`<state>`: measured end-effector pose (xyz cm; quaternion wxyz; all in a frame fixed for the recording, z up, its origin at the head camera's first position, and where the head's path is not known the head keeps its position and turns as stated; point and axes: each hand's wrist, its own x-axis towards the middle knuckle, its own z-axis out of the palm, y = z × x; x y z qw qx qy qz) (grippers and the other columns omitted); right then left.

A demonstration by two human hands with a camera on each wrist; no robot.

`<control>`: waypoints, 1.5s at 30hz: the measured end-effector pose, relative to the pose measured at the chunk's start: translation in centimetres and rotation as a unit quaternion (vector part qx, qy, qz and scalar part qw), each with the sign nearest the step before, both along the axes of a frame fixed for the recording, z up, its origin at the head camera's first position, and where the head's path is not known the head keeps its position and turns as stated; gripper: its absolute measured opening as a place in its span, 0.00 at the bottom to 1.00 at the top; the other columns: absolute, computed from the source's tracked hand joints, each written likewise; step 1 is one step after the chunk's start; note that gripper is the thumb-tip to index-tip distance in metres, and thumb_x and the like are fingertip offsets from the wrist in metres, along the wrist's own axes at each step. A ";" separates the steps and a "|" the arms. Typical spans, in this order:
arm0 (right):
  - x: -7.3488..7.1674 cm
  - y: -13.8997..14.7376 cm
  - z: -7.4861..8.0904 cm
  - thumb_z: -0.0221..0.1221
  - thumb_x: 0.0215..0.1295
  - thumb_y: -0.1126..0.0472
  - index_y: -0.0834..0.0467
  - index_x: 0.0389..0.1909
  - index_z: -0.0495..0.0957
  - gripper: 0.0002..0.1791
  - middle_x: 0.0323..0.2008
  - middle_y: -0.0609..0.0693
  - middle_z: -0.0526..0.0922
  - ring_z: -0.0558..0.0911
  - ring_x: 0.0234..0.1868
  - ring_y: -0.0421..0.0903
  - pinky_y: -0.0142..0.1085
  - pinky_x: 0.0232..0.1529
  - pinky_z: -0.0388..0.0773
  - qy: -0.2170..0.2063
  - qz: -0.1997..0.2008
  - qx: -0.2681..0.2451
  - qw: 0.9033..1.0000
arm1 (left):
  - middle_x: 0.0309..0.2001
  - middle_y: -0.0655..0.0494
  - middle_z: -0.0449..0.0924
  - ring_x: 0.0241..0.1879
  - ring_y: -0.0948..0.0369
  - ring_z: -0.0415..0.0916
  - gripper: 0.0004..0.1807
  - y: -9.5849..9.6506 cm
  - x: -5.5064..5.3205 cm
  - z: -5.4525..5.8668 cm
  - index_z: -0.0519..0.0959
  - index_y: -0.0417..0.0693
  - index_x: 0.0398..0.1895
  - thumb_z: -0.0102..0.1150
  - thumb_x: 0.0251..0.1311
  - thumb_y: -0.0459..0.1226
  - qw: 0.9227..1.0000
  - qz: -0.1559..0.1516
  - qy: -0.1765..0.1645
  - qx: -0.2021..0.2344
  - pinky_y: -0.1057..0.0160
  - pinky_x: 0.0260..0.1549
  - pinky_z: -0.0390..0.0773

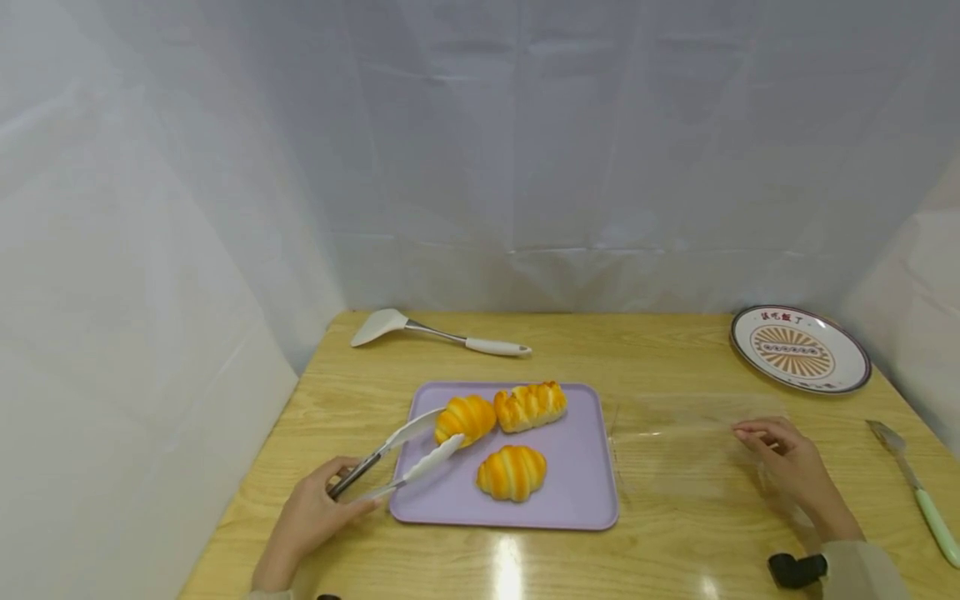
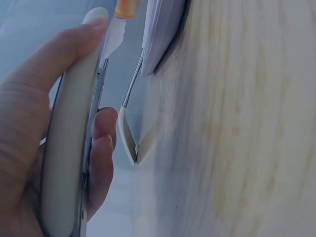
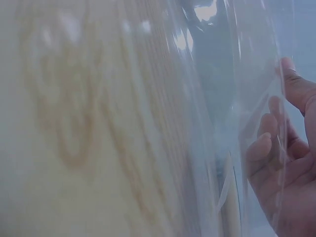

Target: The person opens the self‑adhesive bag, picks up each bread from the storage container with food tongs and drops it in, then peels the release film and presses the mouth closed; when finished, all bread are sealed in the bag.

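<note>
The left hand [image 1: 318,508] grips a pair of tongs [image 1: 411,428], thumb on one handle and fingers curled round the other, with their white heads parted either side of the striped croissant [image 1: 467,419]; whether they touch it I cannot tell. That croissant lies on the lilac tray [image 1: 576,492], ahead and to the right of the left hand, much nearer it than the right, its long axis appearing to run roughly along the tongs' reach. Right of the tray, the right hand [image 1: 791,468] pinches a clear plastic bag [image 1: 667,454] near its edge.
</note>
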<state>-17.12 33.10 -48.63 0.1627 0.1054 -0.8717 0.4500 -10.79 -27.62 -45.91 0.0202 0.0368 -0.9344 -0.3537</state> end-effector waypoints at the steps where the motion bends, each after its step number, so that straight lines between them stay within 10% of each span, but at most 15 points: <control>1: 0.0 0.0 0.0 0.57 0.67 0.70 0.64 0.42 0.82 0.07 0.39 0.20 0.74 0.72 0.38 0.23 0.17 0.36 0.67 -0.001 0.001 -0.001 1.000 | 0.35 0.53 0.80 0.19 0.70 0.64 0.32 0.0 0.0 0.0 0.80 0.47 0.51 0.78 0.40 0.46 1.000 0.000 0.003 -0.002 0.70 0.18 0.67; 30: 0.4 -0.2 0.2 0.56 0.69 0.66 0.65 0.44 0.81 0.09 0.38 0.19 0.73 0.73 0.35 0.23 0.16 0.37 0.69 -0.006 -0.006 0.016 1.000 | 0.26 0.54 0.75 0.20 0.67 0.66 0.30 1.5 -1.2 1.0 0.80 0.49 0.50 0.79 0.41 0.47 0.999 -0.023 -0.017 0.042 0.70 0.19 0.70; 45: 0.3 -0.1 0.2 0.57 0.69 0.66 0.65 0.45 0.81 0.09 0.39 0.19 0.74 0.73 0.36 0.22 0.17 0.36 0.68 -0.016 -0.009 0.009 1.000 | 0.39 0.51 0.83 0.29 0.65 0.69 0.34 7.3 -4.8 1.6 0.81 0.48 0.50 0.81 0.35 0.46 0.990 -0.135 0.046 0.004 0.70 0.27 0.71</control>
